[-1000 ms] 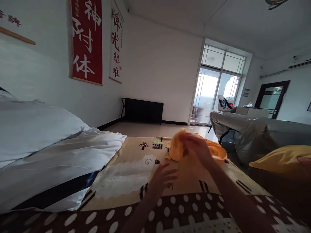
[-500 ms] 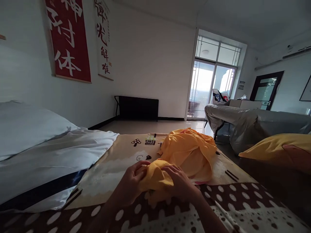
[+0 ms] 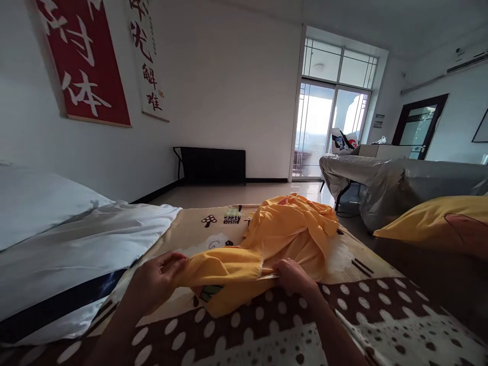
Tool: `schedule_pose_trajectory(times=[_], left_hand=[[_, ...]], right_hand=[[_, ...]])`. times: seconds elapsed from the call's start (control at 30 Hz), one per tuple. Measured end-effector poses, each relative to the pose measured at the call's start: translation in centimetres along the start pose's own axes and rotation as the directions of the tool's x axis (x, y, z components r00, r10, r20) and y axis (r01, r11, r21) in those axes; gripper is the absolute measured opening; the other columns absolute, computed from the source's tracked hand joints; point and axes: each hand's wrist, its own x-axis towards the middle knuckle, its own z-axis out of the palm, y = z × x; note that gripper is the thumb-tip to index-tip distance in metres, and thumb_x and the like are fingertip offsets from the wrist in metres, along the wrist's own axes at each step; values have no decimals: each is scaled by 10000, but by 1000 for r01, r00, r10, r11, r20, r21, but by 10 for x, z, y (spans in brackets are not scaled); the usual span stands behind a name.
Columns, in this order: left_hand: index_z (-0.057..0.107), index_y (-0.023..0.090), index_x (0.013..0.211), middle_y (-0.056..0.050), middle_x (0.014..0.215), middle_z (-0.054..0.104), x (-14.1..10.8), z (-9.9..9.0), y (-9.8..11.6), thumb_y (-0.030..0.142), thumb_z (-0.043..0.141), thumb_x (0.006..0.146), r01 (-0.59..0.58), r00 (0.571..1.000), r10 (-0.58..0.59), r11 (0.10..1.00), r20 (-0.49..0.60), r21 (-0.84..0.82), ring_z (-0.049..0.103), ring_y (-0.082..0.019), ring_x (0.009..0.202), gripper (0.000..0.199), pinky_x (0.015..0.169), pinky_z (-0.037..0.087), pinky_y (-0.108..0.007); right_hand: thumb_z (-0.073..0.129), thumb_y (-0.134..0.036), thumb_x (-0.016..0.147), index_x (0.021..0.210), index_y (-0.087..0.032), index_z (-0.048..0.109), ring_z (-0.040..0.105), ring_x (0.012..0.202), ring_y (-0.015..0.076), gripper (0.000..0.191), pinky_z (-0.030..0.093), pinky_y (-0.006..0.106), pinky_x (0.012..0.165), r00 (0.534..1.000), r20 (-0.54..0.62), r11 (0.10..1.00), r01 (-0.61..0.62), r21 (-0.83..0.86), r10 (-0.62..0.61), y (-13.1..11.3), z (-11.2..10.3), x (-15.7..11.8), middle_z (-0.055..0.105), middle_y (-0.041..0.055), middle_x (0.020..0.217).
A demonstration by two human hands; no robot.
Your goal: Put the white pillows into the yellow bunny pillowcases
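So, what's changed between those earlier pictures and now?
The left hand, empty at first, has taken hold of the yellow cloth and moved left, drawing the bunched part out sideways. The right hand still holds it, now nearer the person. The white bedding and yellow cushion stayed put.

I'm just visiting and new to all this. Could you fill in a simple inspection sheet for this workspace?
Surface: patterned blanket, cream with a brown, white-dotted band.
Item in hand: yellow-orange cloth, its far part bunched up on the blanket.
Clutter: white pillow and white bedding at left; yellow cushion-like item at right.
Hands: left hand pinches the cloth's left end; right hand grips its near edge.
Cables: a thin dark curve on the floor, possibly a cable; cannot tell.
Surroundings: red scroll, black panel, glass doors, plastic-covered furniture.
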Motion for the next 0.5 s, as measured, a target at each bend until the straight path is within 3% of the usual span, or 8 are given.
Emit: schedule_pose_trajectory(times=[0.13, 0.17, 0.23, 0.3, 0.37, 0.43, 0.5], left_hand=[[687, 200, 846, -109, 976, 727, 10, 3, -9, 385, 397, 792, 16, 997, 7, 957, -78, 290, 644, -327, 951, 348, 822, 453, -426], [686, 199, 868, -108, 1013, 723, 10, 8, -9, 409, 379, 809, -23, 999, 35, 962, -40, 274, 636, -319, 1000, 377, 860, 449, -419], [678, 191, 962, -102, 1076, 710, 8, 21, -8, 511, 341, 838, -115, 989, 97, 980, 114, 161, 628, -282, 1051, 480, 910, 453, -364], [632, 157, 1139, -127, 1197, 660, 4, 38, -9, 608, 338, 829, -164, 951, 131, 982, 281, 96, 599, -280, 1118, 622, 940, 451, -343], [540, 120, 1293, -169, 1339, 556, -1, 54, -12, 647, 386, 796, -168, 907, 98, 976, 409, 138, 537, -315, 1206, 741, 974, 432, -375], [510, 137, 1333, -169, 1359, 537, -6, 67, -17, 638, 473, 747, -183, 835, 73, 972, 545, 150, 531, -332, 1208, 772, 956, 443, -379], [563, 171, 1268, -134, 1229, 637, -9, 77, -22, 588, 539, 700, -176, 753, 66, 979, 655, 103, 613, -315, 1076, 705, 858, 488, -344]], right_hand=[[464, -187, 847, 1171, -295, 628, 653, 960, 194, 379, 425, 246, 777, 972, -102, 968, 224, 115, -213, -26, -8, -10, 708, 11, 1086], [476, -226, 861, 1204, -307, 602, 655, 955, 191, 375, 428, 245, 771, 957, -89, 950, 286, 122, -276, -33, -6, -12, 702, 3, 1104], [561, -315, 834, 1201, -296, 600, 661, 910, 195, 370, 435, 243, 729, 912, 77, 914, 395, 90, -402, -46, 2, -15, 705, 6, 1084], [650, -374, 771, 1254, -286, 565, 661, 875, 201, 499, 436, 243, 697, 817, 308, 867, 496, 57, -487, -56, 11, -15, 708, 17, 1063], [689, -393, 737, 1358, -299, 468, 660, 861, 207, 665, 434, 246, 685, 736, 459, 839, 542, 42, -498, -62, 18, -14, 711, 19, 1047], [670, -399, 765, 1403, -319, 406, 661, 852, 205, 695, 427, 244, 677, 727, 498, 847, 530, 30, -473, -65, 20, -13, 716, 11, 1018], [660, -384, 786, 1380, -326, 442, 659, 834, 190, 636, 414, 230, 664, 734, 491, 856, 515, 50, -470, -65, 16, -13, 720, -1, 980]])
